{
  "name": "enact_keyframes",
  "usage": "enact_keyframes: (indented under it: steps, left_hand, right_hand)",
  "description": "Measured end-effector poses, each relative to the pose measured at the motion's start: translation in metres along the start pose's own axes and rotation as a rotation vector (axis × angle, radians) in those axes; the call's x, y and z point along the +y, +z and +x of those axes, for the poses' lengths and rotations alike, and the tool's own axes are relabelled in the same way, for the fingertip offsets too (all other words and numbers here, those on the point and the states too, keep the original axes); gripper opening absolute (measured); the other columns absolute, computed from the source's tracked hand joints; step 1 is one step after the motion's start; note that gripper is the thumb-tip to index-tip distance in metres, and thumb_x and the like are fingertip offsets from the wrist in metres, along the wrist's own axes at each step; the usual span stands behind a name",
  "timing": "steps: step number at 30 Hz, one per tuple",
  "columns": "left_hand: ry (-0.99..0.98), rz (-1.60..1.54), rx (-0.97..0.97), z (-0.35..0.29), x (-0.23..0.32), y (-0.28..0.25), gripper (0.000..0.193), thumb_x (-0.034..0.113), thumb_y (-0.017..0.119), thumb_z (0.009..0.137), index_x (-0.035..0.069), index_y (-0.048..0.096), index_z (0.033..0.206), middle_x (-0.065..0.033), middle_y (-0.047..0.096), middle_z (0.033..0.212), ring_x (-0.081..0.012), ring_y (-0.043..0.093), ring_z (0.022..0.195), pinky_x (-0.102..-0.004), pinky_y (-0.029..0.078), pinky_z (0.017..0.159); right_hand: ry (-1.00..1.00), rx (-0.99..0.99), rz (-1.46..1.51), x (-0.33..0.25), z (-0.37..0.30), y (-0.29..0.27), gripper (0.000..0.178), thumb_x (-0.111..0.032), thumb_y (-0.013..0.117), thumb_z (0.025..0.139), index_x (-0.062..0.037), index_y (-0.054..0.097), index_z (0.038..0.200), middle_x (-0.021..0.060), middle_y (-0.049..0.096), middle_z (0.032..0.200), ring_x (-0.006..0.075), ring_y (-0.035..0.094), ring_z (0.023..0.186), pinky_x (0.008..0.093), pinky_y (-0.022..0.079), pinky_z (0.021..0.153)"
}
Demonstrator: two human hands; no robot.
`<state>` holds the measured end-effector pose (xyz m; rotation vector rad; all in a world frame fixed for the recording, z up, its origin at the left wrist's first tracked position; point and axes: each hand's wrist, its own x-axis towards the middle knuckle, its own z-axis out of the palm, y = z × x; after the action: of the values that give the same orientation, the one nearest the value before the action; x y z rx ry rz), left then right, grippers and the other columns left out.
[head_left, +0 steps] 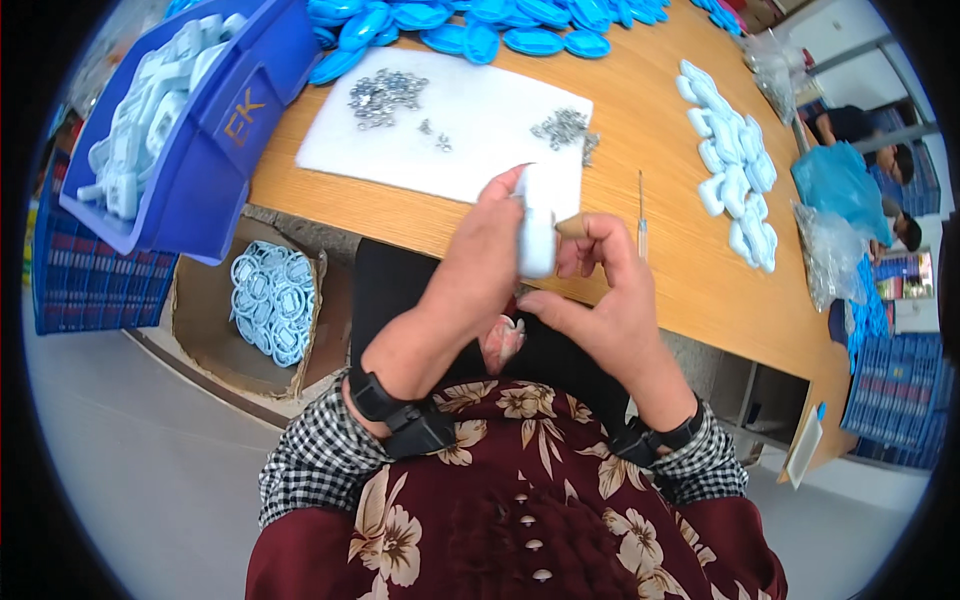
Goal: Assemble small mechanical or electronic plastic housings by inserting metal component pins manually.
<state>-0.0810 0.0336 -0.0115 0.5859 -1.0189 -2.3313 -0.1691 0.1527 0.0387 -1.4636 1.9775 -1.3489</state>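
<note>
My left hand is closed around a pale blue plastic part, held upright over the near edge of the table. My right hand is just right of it, thumb spread away from the bent fingers. A brown cover wraps its index fingertip, which is at the part's side; whether it touches is hard to tell. Beyond the hands, a white board carries a heap of small metal pieces and a second small metal heap. A thin screwdriver lies right of the board.
A blue bin of pale blue parts stands at the left. Below it, a cardboard box holds pale blue rings. Bright blue oval pieces pile up at the back. More pale blue parts lie at the right of the table.
</note>
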Motion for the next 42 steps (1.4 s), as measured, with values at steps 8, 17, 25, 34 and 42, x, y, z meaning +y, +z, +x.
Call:
enact_keyframes:
  steps: [8, 17, 25, 34, 42]
  left_hand:
    - [-0.039, 0.1, -0.07, -0.019, 0.031, -0.008, 0.039, 0.016, 0.041, 0.098, 0.001, 0.048, 0.134, -0.0095, 0.063, 0.111, -0.0186, 0.061, 0.109, -0.0339, 0.05, 0.093]
    - [-0.366, 0.445, -0.686, -0.009, 0.087, -0.062, 0.057, 0.036, 0.051, 0.105, 0.006, 0.038, 0.151, -0.007, 0.066, 0.108, -0.0122, 0.063, 0.088, -0.0265, 0.054, 0.075]
    - [-0.291, 0.098, -0.322, -0.025, 0.065, -0.071, 0.054, 0.027, 0.053, 0.104, 0.005, 0.039, 0.151, -0.004, 0.062, 0.097, -0.0116, 0.062, 0.085, -0.0277, 0.054, 0.073]
    - [-0.169, 0.002, -0.179, -0.017, 0.073, -0.078, 0.043, 0.019, 0.056, 0.1, 0.006, 0.046, 0.14, -0.0029, 0.062, 0.092, -0.0108, 0.061, 0.078, -0.0265, 0.053, 0.069]
    - [-0.135, -0.034, -0.107, -0.018, 0.071, -0.08, 0.043, 0.017, 0.054, 0.1, 0.008, 0.045, 0.14, -0.0021, 0.061, 0.09, -0.0106, 0.061, 0.076, -0.0263, 0.052, 0.066]
  right_hand:
    - [0.268, -0.08, 0.337, 0.007, 0.016, -0.035, 0.022, -0.006, 0.068, 0.085, -0.0014, 0.062, 0.106, -0.002, 0.059, 0.089, 0.0069, 0.052, 0.081, 0.0243, 0.045, 0.078]
    - [0.258, -0.556, 0.241, -0.022, 0.08, -0.02, 0.026, -0.011, 0.071, 0.085, -0.0006, 0.067, 0.109, 0.0003, 0.065, 0.088, 0.0098, 0.061, 0.084, 0.0269, 0.049, 0.077]
    - [0.044, -0.143, -0.616, 0.051, 0.122, -0.036, 0.024, -0.02, 0.062, 0.087, -0.0065, 0.072, 0.104, 0.0149, 0.07, 0.102, 0.0345, 0.066, 0.096, 0.0408, 0.051, 0.086]
    - [-0.078, -0.266, -0.54, 0.033, 0.147, 0.007, 0.019, -0.02, 0.062, 0.089, -0.0072, 0.071, 0.1, 0.0156, 0.068, 0.094, 0.0346, 0.064, 0.093, 0.0415, 0.051, 0.082]
    - [-0.22, -0.372, -0.351, 0.023, 0.207, 0.079, 0.015, -0.013, 0.068, 0.086, -0.004, 0.07, 0.097, 0.0174, 0.067, 0.09, 0.0308, 0.067, 0.081, 0.0391, 0.052, 0.071]
